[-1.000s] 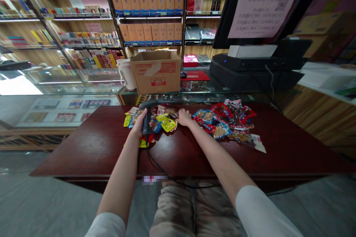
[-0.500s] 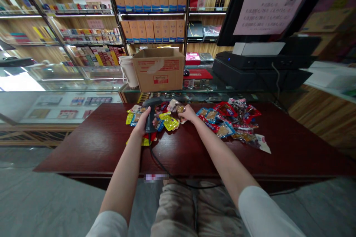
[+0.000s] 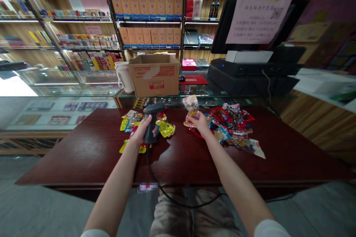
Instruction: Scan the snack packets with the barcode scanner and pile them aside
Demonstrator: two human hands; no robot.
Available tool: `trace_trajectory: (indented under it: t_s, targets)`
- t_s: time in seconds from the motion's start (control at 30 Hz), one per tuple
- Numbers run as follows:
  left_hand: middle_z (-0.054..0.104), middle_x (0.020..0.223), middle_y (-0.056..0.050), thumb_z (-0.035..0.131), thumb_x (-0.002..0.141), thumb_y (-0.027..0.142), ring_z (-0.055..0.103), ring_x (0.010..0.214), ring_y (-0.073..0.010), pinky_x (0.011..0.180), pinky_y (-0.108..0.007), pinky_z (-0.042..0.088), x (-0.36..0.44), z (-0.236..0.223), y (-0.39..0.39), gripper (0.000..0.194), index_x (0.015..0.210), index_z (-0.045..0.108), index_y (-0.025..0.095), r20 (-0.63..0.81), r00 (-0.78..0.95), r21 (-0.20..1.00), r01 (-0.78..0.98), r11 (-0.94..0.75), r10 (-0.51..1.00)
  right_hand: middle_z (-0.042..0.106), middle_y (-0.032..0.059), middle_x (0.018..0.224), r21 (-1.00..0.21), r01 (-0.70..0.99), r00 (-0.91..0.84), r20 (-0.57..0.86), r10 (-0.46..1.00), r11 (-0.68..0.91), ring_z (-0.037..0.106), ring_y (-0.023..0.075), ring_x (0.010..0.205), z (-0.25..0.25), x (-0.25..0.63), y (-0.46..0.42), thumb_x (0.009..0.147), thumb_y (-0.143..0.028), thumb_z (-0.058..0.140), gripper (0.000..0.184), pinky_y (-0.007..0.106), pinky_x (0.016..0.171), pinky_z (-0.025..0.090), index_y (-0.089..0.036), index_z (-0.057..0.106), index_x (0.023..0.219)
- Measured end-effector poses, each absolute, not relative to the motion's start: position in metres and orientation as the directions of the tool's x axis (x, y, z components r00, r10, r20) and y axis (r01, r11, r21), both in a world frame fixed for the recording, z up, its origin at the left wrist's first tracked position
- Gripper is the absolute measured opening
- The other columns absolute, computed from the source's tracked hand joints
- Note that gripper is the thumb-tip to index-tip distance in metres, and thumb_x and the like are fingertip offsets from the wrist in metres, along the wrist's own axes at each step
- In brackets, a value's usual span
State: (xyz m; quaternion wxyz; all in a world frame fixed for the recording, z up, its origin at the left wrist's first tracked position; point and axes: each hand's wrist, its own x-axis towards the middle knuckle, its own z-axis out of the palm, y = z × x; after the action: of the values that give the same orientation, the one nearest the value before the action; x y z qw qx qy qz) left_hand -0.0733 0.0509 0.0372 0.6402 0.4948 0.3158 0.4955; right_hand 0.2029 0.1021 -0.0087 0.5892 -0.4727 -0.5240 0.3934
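My left hand is wrapped round the handle of a black barcode scanner, whose head points away to the right. Its cable hangs down over the table's front edge. In my right hand is a clear snack packet with a white printed top and brownish food inside, held upright above the table. Around the scanner lie several small packets, among them a yellow snack packet. A larger pile of red, blue and clear snack packets spreads to the right of my right hand.
The dark red wooden table carries both piles. Behind it, on a glass counter, stand an open cardboard box, a white cup and a black cash register with a paper sign. Stocked shelves line the back.
My right hand has taken the clear snack packet from the left pile, lifted it and carried it to the right. My left hand keeps the scanner, which has shifted slightly.
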Motion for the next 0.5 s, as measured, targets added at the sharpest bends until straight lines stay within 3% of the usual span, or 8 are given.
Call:
trace_trajectory:
  t_s: [0.27,0.5]
  targets:
    - [0.046,0.043,0.004,0.064,0.076,0.066,0.041,0.036,-0.0095,0.039,-0.022,0.031,-0.053,0.031,0.045,0.061,0.103,0.059,0.012,0.079,0.428,0.963,-0.266,0.041,0.900,0.073,0.0069,0.095,-0.970,0.078,0.004,0.232,0.973,0.231,0.071,0.0239,0.089,-0.014,0.190,0.100,0.063,-0.041,0.075,0.042,0.045,0.089,0.054,-0.021,0.053,0.092]
    - [0.045,0.046,0.006,0.069,0.074,0.062,0.042,0.039,-0.0087,0.041,-0.022,0.035,-0.048,0.031,0.042,0.057,0.099,0.059,0.012,0.075,0.371,0.946,-0.319,0.052,0.925,0.072,0.0076,0.098,-0.957,0.151,-0.102,0.233,0.967,0.246,0.071,0.0239,0.092,-0.010,0.187,0.093,0.065,-0.038,0.074,0.039,0.041,0.086,0.054,-0.021,0.053,0.093]
